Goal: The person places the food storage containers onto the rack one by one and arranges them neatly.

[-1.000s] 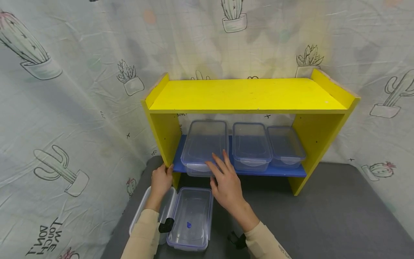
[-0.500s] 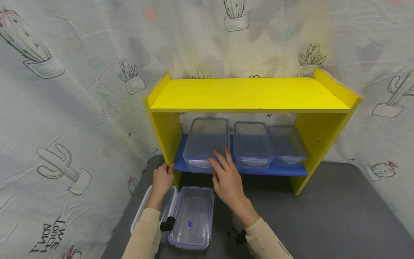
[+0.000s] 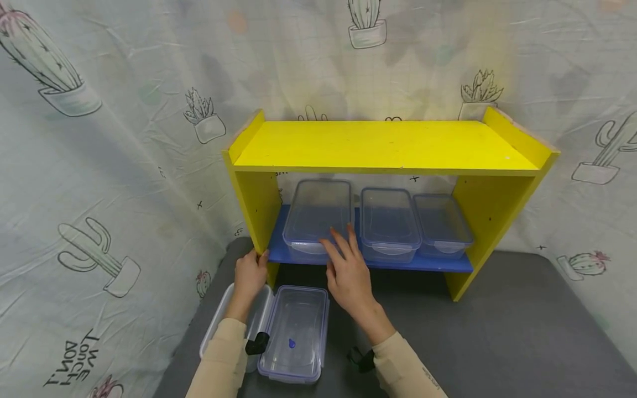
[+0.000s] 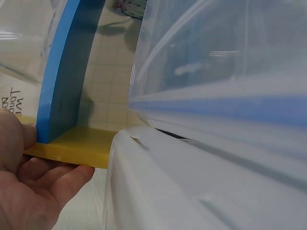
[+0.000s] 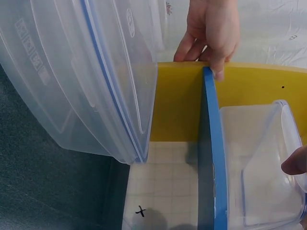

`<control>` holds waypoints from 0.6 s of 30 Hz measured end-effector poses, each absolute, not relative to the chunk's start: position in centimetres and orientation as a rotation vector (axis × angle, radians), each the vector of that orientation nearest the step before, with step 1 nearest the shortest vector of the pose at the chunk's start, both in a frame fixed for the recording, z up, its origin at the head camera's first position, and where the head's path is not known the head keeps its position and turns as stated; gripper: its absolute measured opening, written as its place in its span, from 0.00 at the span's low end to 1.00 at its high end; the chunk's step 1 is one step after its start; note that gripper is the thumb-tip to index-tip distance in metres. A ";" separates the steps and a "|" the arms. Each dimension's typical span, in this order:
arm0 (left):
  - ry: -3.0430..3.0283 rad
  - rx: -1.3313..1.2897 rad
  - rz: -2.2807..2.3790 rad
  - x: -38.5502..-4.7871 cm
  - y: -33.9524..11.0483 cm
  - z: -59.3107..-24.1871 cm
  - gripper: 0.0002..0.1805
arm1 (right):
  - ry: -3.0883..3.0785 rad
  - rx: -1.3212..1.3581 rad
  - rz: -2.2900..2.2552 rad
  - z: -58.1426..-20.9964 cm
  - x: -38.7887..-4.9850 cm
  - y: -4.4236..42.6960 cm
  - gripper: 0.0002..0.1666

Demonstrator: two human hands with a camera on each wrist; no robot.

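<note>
My left hand [image 3: 250,273] grips the lower left side panel [image 3: 256,213] of a yellow shelf unit. In the left wrist view, thumb and fingers lie on opposite faces of the yellow panel [image 4: 72,148]. My right hand [image 3: 352,276] has its fingers spread and fairly straight at the front right of a large clear lidded food container [image 3: 318,210]. This container sits on the blue shelf board [image 3: 278,251], at the left end. The right wrist view has a fingertip [image 5: 295,163] against the container's end [image 5: 259,163].
Two smaller clear containers [image 3: 389,218] stand right of the large one on the blue board. In front of the unit, a blue-rimmed container [image 3: 297,331] and a white-rimmed one [image 3: 259,312] stand side by side on the dark tabletop [image 3: 522,331]. A patterned sheet [image 3: 149,166] hangs behind.
The large container has slid slightly back onto the blue board, with my right fingers staying at its front. My left hand keeps its grip on the side panel.
</note>
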State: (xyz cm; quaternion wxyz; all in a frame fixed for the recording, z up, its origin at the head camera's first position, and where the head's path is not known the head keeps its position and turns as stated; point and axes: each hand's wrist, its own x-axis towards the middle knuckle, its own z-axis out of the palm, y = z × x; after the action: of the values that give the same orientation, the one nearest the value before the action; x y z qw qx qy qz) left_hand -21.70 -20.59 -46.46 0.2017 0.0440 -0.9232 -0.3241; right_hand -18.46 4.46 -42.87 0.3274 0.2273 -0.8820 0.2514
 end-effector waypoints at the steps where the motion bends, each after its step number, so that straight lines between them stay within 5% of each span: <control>1: -2.578 0.124 -0.906 -21.7 -20.6 -46.5 0.15 | -2.309 0.595 0.658 -42.9 -18.5 4.5 0.31; 13: -2.593 0.122 -0.928 -21.8 -20.4 -46.7 0.15 | -2.092 0.525 0.783 -43.0 -17.8 5.0 0.39; 18: -2.588 0.117 -0.930 -21.9 -20.6 -46.6 0.16 | -1.812 0.507 0.901 -42.2 -17.4 6.2 0.32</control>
State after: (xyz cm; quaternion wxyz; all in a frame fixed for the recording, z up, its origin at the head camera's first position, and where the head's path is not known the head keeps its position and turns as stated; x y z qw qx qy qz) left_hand -21.85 -20.57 -46.56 0.1932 0.0416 -0.9225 -0.3315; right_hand -17.44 6.21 -42.23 0.5039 0.2098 -0.7503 0.3730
